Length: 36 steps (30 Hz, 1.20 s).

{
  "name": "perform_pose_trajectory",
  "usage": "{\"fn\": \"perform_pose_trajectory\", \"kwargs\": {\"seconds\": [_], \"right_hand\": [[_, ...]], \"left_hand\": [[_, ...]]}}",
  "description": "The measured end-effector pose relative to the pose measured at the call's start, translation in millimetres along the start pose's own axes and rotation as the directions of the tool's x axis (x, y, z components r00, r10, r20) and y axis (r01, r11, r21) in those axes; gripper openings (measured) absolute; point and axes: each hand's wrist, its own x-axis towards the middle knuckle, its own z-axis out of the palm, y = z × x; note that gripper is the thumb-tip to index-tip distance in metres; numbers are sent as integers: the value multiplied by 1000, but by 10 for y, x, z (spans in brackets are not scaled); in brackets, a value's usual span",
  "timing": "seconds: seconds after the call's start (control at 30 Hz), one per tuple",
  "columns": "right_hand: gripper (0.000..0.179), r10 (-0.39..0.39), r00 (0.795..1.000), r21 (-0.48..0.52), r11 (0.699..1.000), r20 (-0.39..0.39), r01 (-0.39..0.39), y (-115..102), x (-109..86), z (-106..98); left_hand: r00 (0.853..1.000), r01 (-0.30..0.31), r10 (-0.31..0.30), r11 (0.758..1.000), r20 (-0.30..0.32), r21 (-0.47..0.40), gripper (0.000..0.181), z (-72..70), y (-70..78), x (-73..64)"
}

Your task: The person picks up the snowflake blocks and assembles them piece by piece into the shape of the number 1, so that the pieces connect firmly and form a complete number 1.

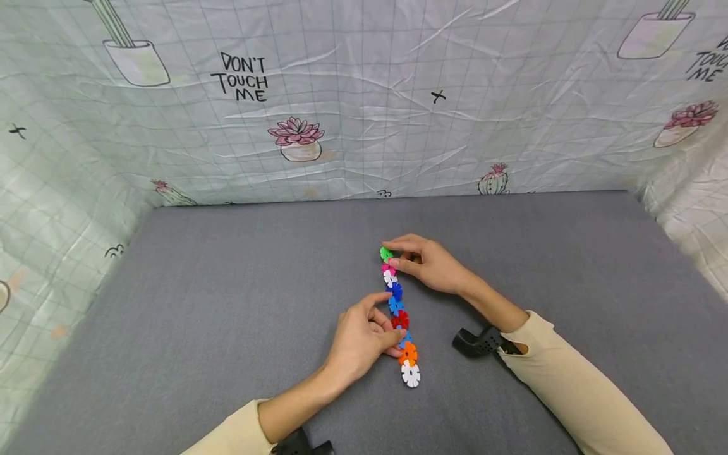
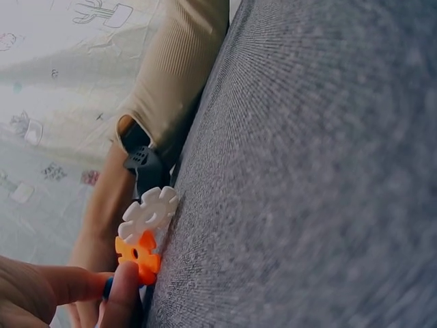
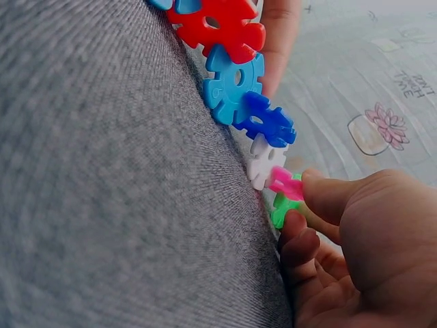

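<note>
A chain of notched plastic flower discs, slotted into one another, runs from a green disc (image 1: 386, 254) at the far end to a white disc (image 1: 411, 374) at the near end. My right hand (image 1: 432, 264) pinches the far end, thumb at the pink disc (image 3: 287, 184) and fingers at the green one. Lower down, my left hand (image 1: 358, 341) grips a light blue disc, mostly hidden by its fingers, beside the orange disc (image 2: 138, 257). Its index finger reaches up to the dark blue disc (image 1: 395, 291). Between the hands are a light blue disc (image 3: 234, 85) and a red disc (image 3: 222, 27).
Grey cloth covers the table (image 1: 244, 284). A printed curtain (image 1: 364, 95) hangs behind and along both sides. Black wrist devices sit at both cuffs, the right one (image 1: 480, 342) close to the table surface.
</note>
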Motion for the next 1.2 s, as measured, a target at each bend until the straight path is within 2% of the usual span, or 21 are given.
{"fn": "perform_pose_trajectory", "kwargs": {"seconds": [0.27, 0.47, 0.9, 1.2], "right_hand": [[35, 27, 1000, 1, 1000, 0, -27, -72, -38, 3], [34, 52, 999, -5, 999, -6, -52, -13, -47, 7], [36, 51, 999, 25, 998, -2, -51, 4, -40, -10], [39, 64, 998, 31, 997, -7, -64, 0, -23, -9]], "left_hand": [[1000, 14, -13, 1000, 13, -17, 60, -15, -9, 8], [1000, 12, -12, 1000, 25, -13, 60, -22, -12, 15], [997, -77, 75, 989, 20, 123, 54, -33, -28, 72], [995, -103, 101, 987, 24, 127, 57, -32, -27, 89]]}}
